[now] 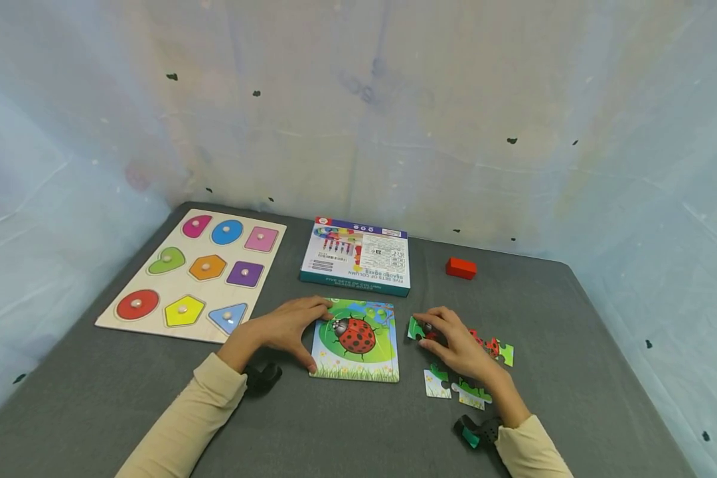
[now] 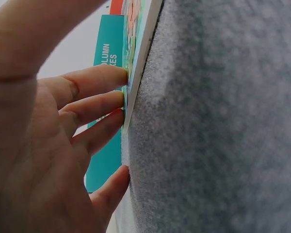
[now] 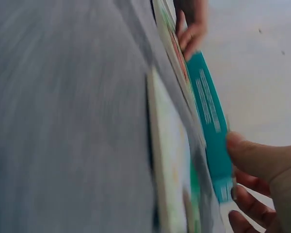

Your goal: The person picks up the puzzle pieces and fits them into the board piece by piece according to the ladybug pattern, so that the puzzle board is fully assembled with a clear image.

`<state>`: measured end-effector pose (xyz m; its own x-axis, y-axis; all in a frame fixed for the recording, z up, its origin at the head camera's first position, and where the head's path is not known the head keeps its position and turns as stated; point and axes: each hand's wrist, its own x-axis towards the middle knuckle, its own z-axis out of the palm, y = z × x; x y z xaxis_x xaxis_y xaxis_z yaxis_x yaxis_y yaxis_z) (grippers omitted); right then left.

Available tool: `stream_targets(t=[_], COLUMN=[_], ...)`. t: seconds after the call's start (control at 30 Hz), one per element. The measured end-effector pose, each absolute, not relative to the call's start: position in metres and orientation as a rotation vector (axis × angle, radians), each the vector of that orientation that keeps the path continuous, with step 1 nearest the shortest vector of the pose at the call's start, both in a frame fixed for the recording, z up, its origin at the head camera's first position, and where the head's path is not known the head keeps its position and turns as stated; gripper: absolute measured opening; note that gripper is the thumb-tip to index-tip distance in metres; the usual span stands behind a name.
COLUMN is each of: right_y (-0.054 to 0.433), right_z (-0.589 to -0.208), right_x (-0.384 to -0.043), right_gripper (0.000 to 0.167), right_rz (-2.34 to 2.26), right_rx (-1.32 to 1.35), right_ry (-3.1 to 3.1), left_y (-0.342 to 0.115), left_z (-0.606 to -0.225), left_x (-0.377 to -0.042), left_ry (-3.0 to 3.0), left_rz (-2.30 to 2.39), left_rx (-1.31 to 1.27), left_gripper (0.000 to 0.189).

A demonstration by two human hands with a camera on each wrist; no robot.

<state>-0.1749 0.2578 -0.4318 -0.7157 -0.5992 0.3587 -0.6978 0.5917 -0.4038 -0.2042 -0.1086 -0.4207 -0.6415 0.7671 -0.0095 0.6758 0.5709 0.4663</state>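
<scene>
A square puzzle board (image 1: 355, 338) with a red ladybug picture lies flat in the middle of the table. My left hand (image 1: 291, 326) spans its left side, thumb at the near corner and fingertips at the far one; the left wrist view shows fairly straight fingers (image 2: 94, 104) against the edge. Right of the board, my right hand (image 1: 454, 342) pinches a green puzzle piece (image 1: 415, 329) with a dark patch between thumb and fingers. Below that hand lie a white-and-green piece (image 1: 437, 385) and a grassy piece (image 1: 473, 396). Red-and-green pieces (image 1: 505, 353) are partly hidden behind the hand.
A teal-sided box (image 1: 358, 255) lies just behind the board. On the left sits a wooden shape board (image 1: 179, 299) with knobbed coloured shapes. A red block (image 1: 461, 268) stands at the back right. Pale sheeting (image 1: 358, 119) hangs behind the grey table (image 1: 346, 431).
</scene>
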Motion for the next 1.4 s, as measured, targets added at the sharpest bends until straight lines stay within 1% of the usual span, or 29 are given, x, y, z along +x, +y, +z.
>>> stream_targets(t=[0.17, 0.33, 0.53, 0.77, 0.87, 0.97, 1.07, 1.23, 1.3, 1.4], right_y=[0.231, 0.205, 0.174, 0.145, 0.136, 0.128, 0.123, 0.12, 0.12, 0.12], right_z=[-0.428, -0.426, -0.425, -0.43, -0.434, -0.438, -0.442, -0.445, -0.445, -0.445], right_x=[-0.178, -0.18, -0.183, -0.187, -0.189, -0.191, -0.192, -0.193, -0.192, -0.192], right_gripper=[0.047, 0.05, 0.048, 0.043, 0.045, 0.047, 0.044, 0.04, 0.04, 0.041], right_rz=[0.794, 0.826, 0.83, 0.794, 0.793, 0.782, 0.739, 0.708, 0.719, 0.729], right_rx=[1.124, 1.217, 1.315, 1.379, 1.403, 1.416, 1.414, 1.387, 1.376, 1.359], right_ry=[-2.609, -2.581, -2.584, -2.588, -2.575, -2.582, -2.593, -2.609, -2.616, -2.625], left_y=[-0.108, -0.108, -0.109, -0.108, -0.107, -0.107, -0.108, -0.108, -0.107, -0.105], left_z=[-0.421, -0.422, -0.421, -0.422, -0.424, -0.424, -0.425, -0.426, -0.426, -0.425], left_x=[-0.205, -0.205, -0.205, -0.206, -0.206, -0.206, -0.207, -0.209, -0.209, -0.208], left_ry=[2.589, 2.587, 2.585, 2.591, 2.594, 2.593, 2.589, 2.592, 2.601, 2.625], left_rz=[0.633, 0.638, 0.653, 0.674, 0.679, 0.7, 0.741, 0.807, 0.819, 0.822], left_rx=[1.202, 1.219, 1.231, 1.247, 1.249, 1.247, 1.234, 1.21, 1.206, 1.198], left_gripper=[0.088, 0.088, 0.086, 0.084, 0.087, 0.086, 0.075, 0.049, 0.046, 0.046])
